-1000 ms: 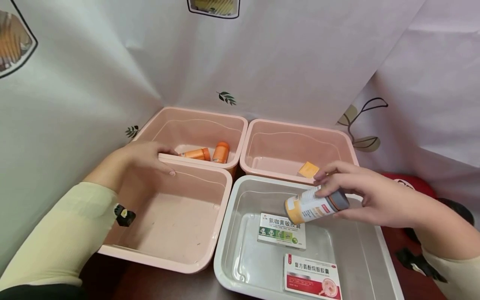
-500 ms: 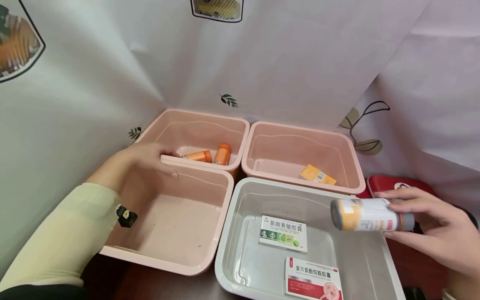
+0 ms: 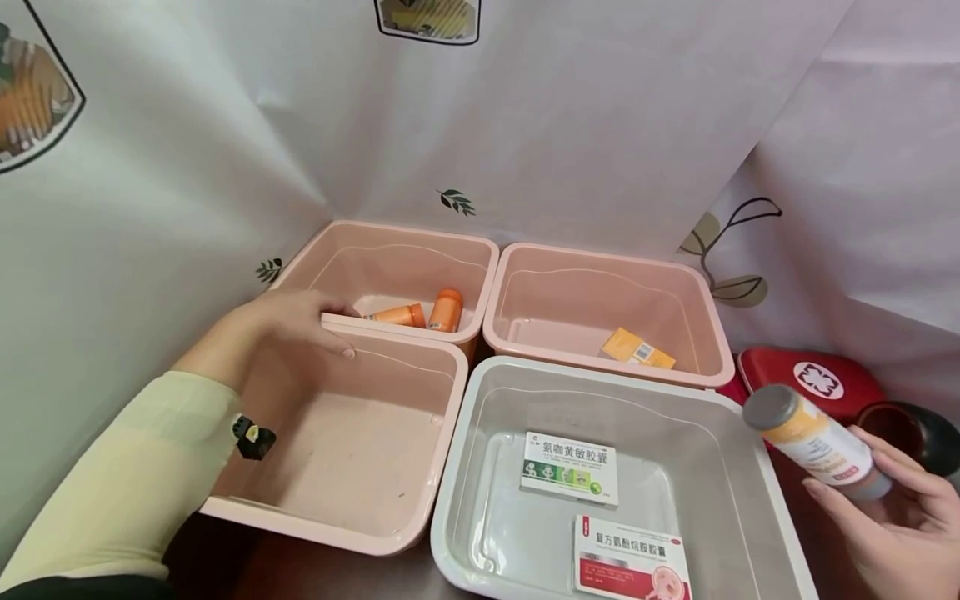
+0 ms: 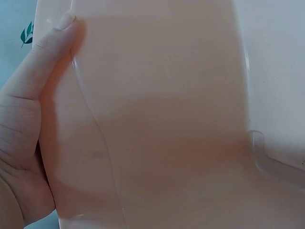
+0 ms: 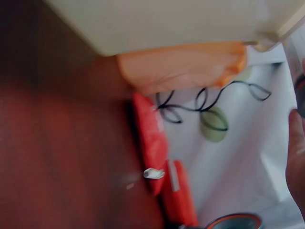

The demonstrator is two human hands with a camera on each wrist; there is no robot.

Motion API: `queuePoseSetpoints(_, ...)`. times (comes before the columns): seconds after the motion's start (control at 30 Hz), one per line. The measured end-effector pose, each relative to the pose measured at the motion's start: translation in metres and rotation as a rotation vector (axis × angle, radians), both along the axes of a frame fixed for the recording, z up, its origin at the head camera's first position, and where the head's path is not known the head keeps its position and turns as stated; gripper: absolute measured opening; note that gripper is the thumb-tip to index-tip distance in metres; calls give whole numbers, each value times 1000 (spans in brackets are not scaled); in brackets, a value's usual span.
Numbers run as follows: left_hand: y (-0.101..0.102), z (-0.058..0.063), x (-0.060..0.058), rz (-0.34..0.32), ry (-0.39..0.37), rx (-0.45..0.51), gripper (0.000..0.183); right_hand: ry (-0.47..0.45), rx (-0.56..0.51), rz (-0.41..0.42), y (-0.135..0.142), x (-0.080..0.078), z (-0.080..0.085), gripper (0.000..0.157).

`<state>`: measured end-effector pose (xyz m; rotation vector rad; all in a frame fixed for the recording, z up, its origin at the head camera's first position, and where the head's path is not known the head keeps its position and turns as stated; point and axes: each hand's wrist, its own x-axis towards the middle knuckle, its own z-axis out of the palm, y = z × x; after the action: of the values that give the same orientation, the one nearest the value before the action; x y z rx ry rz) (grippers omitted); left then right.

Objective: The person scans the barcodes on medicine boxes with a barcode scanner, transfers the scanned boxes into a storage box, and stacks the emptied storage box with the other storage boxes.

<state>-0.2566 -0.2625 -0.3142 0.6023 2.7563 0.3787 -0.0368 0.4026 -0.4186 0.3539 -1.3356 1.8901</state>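
Grey, orange and white, the medicine bottle (image 3: 823,442) was held tilted beside the grey bin (image 3: 708,446), one end being clamped between thumb and fingers of the right hand (image 3: 903,521). It was judged light, stiff and slightly slippery, though its filling could not be seen; the middle was best taken. The rim of the pink front bin (image 3: 360,467) was gripped by the left hand (image 3: 296,321).

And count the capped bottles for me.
3: one bottle in the right hand, two orange bottles in the back left pink bin, whose wall may hide more.

In view are four tubs (image 3: 352,467), three bottles (image 3: 821,446), three boxes (image 3: 570,467).
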Motion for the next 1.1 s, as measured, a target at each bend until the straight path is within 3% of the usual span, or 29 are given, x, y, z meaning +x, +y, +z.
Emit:
queuePoseSetpoints(0.13, 1, -1, 1, -2, 10, -11, 77, -87, -160, -307, -4, -2, -16, 75)
queuePoseSetpoints(0.23, 1, 0, 1, 0, 21, -23, 77, -235, -186, -512, -4, -4, -28, 75)
queuePoseSetpoints(0.37, 2, 0, 1, 4, 25, -25, 77, -470, -201, -647, -1, -5, -47, 74)
queuePoseSetpoints(0.53, 1, -1, 1, 7, 19, -16, 77, -595, -254, -604, 2, -5, -62, 75)
queuePoseSetpoints(0.83, 0, 2, 2, 2, 18, -10, 76, -692, -302, -471, 8, -9, -74, 75)
queuePoseSetpoints(1.1, 0, 1, 2, 6, 11, -4, 79, -748, -321, -440, 12, -11, -79, 77)
